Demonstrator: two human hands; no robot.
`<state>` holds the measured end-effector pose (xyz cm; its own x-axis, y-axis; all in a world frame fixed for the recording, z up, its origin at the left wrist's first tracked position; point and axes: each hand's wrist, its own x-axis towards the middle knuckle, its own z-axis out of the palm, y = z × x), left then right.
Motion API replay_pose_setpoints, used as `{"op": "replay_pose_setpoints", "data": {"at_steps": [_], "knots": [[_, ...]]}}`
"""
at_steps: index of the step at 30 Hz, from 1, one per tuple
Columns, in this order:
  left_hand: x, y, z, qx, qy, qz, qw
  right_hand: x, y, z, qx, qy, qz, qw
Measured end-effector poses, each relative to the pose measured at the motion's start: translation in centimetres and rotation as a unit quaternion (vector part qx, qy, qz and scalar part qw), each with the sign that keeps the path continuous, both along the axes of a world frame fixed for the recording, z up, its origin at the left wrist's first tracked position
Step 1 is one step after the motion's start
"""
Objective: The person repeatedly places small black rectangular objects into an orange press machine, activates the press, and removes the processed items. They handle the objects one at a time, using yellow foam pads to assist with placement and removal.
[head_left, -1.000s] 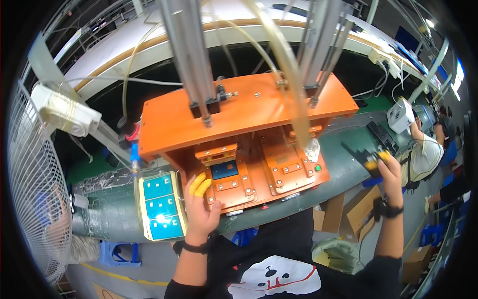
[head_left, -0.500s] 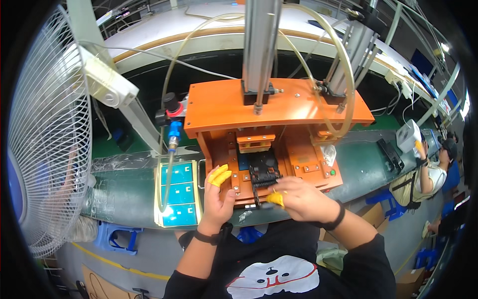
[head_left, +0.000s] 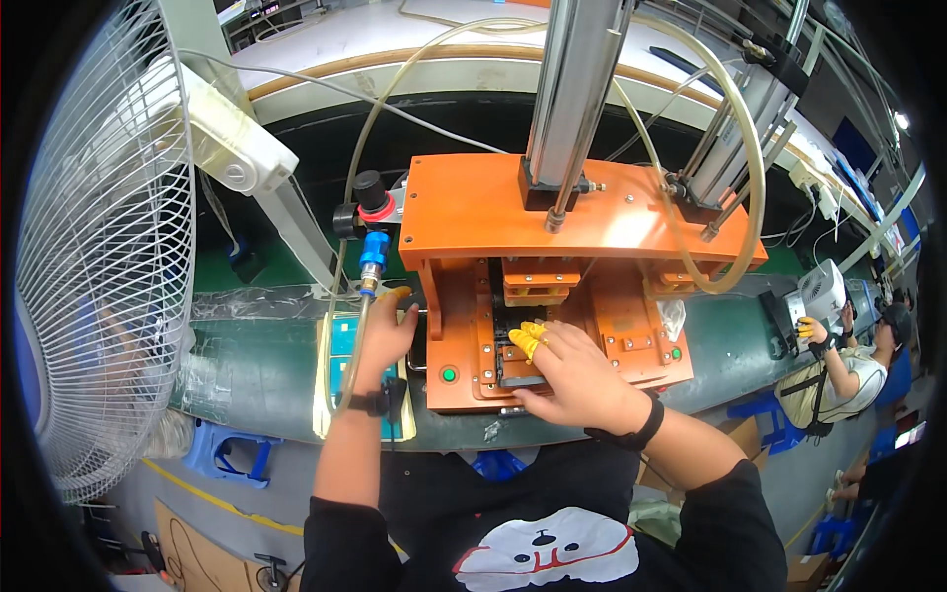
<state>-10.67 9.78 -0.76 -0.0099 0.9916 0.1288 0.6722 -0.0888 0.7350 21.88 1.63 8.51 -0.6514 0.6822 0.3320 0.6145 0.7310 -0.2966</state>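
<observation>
An orange press machine [head_left: 552, 212] stands on the green belt in front of me. My right hand [head_left: 567, 370], with yellow finger cots, lies flat on a dark part [head_left: 513, 365] seated in the left fixture of the press base. My left hand [head_left: 387, 331] rests against the left side of the orange base, over a tray of teal pieces [head_left: 345, 340]. Its fingers are spread and nothing is in them.
A white fan [head_left: 99, 247] fills the left. A clear hose with a blue fitting [head_left: 373, 259] hangs by my left hand. A green button [head_left: 449, 374] sits on the base front. Another person [head_left: 848, 360] works at the right. Blue stools [head_left: 232, 454] stand below.
My right hand came from the far right to the fixture and now presses the dark part down. My left hand moved off the fixture front to the base's left side. My view shifted right.
</observation>
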Motion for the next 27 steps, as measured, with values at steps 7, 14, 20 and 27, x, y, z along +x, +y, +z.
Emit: {"op": "replay_pose_setpoints", "data": {"at_steps": [7,14,20,27], "knots": [[-0.1,5.3,2.8,-0.032,0.104,-0.091,0.99,0.1,-1.0,2.0,0.033,-0.06,-0.006,0.998],[-1.5,11.8,-2.0,0.075,0.088,-0.102,0.988,-6.5,-7.3,-3.1,-0.155,0.141,0.157,0.965],[-1.6,13.3,-1.3,0.019,0.104,-0.045,0.993,-9.8,-6.0,-6.1,-0.268,0.098,0.039,0.958],[-1.3,13.4,-2.1,-0.005,0.113,-0.001,0.994,-9.9,-5.7,-8.7,-0.208,0.135,0.037,0.968]]}}
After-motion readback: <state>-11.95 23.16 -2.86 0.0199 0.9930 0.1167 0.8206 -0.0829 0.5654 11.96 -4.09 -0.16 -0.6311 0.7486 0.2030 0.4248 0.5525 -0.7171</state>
